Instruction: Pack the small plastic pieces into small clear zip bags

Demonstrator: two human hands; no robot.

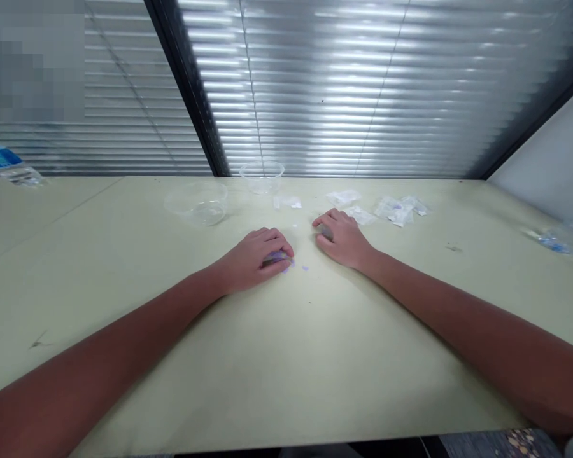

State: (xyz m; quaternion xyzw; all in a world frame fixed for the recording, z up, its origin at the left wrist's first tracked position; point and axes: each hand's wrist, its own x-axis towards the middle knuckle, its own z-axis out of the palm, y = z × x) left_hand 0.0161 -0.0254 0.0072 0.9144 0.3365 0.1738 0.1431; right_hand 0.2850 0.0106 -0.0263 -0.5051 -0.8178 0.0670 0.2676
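Observation:
My left hand [254, 262] rests curled on the pale green table [315, 356], its fingers closed around a small purple and grey object [275, 257]. Tiny purple scraps [304, 268] lie just beyond its fingertips. My right hand [341, 238] is cupped over a small grey object [325, 233], which shows only between the fingers and palm. Small clear plastic packets [360, 215] lie just past my right fingertips. I cannot tell exactly what either held object is.
Two clear plastic cups [262, 177] [197, 205] stand near the table's far edge, with more packets [394, 210] to the right. Plastic water bottles lie at the far left [4, 159] and right [554, 240]. Window blinds [344, 83] rise behind the table.

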